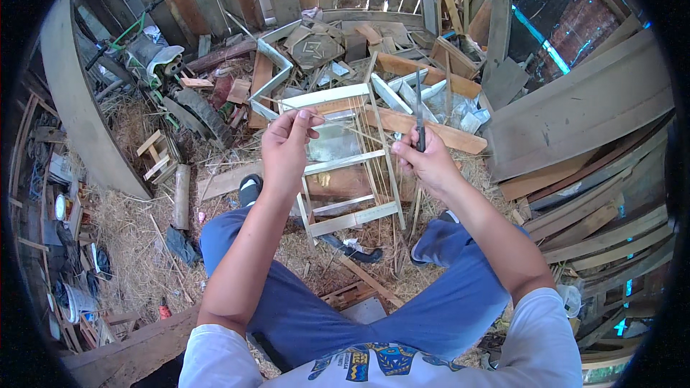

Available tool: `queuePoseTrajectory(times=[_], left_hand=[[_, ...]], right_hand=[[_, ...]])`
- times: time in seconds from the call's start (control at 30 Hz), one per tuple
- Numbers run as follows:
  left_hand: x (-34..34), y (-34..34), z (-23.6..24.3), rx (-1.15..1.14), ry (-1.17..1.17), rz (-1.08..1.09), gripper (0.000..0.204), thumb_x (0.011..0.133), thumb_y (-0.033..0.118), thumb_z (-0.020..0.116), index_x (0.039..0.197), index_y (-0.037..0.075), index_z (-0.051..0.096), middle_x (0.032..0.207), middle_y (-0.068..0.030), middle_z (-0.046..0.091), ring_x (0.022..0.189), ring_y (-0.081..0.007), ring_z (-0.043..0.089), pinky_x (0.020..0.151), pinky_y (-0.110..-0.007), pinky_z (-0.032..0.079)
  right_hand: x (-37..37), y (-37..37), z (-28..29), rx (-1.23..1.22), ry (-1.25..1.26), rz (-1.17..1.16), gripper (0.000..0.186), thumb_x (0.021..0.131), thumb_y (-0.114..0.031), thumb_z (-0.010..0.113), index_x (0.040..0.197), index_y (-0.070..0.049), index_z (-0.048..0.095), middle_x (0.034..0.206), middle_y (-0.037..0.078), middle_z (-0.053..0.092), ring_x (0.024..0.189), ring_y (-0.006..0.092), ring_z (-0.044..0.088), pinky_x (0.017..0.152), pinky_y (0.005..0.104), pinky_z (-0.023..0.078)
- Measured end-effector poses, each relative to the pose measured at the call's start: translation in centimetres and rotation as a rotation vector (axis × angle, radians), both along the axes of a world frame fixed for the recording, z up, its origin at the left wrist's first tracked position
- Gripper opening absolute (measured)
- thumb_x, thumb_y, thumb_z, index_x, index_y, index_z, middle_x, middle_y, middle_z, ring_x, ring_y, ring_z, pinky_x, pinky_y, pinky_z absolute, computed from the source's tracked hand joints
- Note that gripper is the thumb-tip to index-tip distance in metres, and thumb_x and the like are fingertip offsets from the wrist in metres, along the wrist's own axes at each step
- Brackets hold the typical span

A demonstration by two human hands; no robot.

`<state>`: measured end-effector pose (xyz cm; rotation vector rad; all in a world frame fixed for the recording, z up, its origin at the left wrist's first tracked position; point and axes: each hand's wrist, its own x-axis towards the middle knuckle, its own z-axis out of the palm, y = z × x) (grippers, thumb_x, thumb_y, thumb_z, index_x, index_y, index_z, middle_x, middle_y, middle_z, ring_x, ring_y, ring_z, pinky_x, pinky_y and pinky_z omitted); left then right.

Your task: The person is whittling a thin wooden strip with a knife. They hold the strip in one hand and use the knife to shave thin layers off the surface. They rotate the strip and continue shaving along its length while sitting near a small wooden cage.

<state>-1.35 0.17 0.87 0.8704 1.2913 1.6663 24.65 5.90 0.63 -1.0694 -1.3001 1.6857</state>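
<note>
A: Where is the work, from the biggest thing down?

B: Well right of the green-framed motorbike with the knobbly black tyre [169, 65], an open, ladder-like frame of pale wood [345, 162] stands between the knees, tilted slightly. Above it, one hand is at each side.

A: And the hands?

B: The right hand [429, 165] is closed round a slim knife with a black handle and narrow grey blade [420, 118], its point away from the body. The left hand [287, 140] pinches a thin, straw-coloured strip [352, 129], which stretches across to the right hand's fingers, over the frame.

A: How would you handle that strip well?

B: I take the step to be trimming or thinning it. I'd hold it taut and straight, make light strokes away from the left thumb, and turn the blade flat before going near the strip. Something so slim would probably snap if bent hard.

A: Now the counts?

B: One motorbike, one frame, four pale crossbars that I can make out on it, two hands, one knife, one strip between them. The loose thin sticks along the frame's right side [369, 169] overlap too much to count.
</note>
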Motion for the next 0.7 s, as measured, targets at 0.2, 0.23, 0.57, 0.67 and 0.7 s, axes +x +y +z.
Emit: queuePoseTrajectory(times=[0.2, 0.23, 0.57, 0.67, 0.7], left_hand=[[-0.2, 0.2, -0.9, 0.049, -0.012, 0.005, 0.021, 0.106, 0.026, 0.064, 0.106, 0.005, 0.068, 0.094, -0.0006, 0.072, 0.082, -0.0068, 0.061, 0.079, -0.024, 0.048], [-0.3, 0.3, -1.0, 0.055, -0.005, 0.005, 0.02, 0.106, 0.025, 0.065, 0.102, 0.006, 0.067, 0.093, -0.0006, 0.071, 0.082, -0.0071, 0.061, 0.079, -0.024, 0.049], [0.2, 0.2, -1.7, 0.018, -0.415, 0.007, 0.018, 0.098, 0.007, 0.072, 0.111, 0.005, 0.06, 0.097, -0.0028, 0.066, 0.087, -0.0137, 0.065, 0.086, -0.034, 0.055], [-0.4, 0.5, -2.1, 0.087, -0.459, 0.114, 0.035, 0.094, 0.007, 0.074, 0.121, 0.004, 0.05, 0.1, -0.0034, 0.06, 0.092, -0.0161, 0.062, 0.085, -0.035, 0.056], [-0.6, 0.6, -2.1, 0.059, -0.427, 0.278, 0.042, 0.093, 0.007, 0.074, 0.126, 0.004, 0.047, 0.106, -0.0055, 0.058, 0.099, -0.0178, 0.06, 0.088, -0.036, 0.054]], right_hand=[[0.1, 0.4, -0.4, -0.021, 0.003, 0.01, 0.035, 0.095, -0.003, 0.074, 0.098, -0.015, 0.042, 0.086, 0.0, 0.058, 0.07, 0.0105, 0.057, 0.061, 0.026, 0.046], [0.1, 0.4, -0.5, -0.012, 0.006, 0.015, 0.035, 0.094, -0.003, 0.075, 0.098, -0.015, 0.042, 0.086, 0.0, 0.059, 0.07, 0.0105, 0.057, 0.061, 0.026, 0.046], [0.2, 0.7, -0.9, 0.043, 0.004, 0.021, 0.036, 0.093, -0.001, 0.075, 0.098, -0.014, 0.041, 0.085, 0.002, 0.06, 0.068, 0.0127, 0.059, 0.061, 0.0271, 0.048], [0.4, 0.8, -0.6, 0.035, 0.043, -0.026, 0.037, 0.093, 0.0, 0.075, 0.099, -0.013, 0.041, 0.086, 0.003, 0.062, 0.07, 0.0132, 0.061, 0.062, 0.0274, 0.05], [0.5, 0.9, -0.6, 0.065, -0.001, -0.053, 0.036, 0.093, 0.0, 0.075, 0.1, -0.013, 0.042, 0.087, 0.003, 0.062, 0.071, 0.0132, 0.061, 0.063, 0.0278, 0.051]])
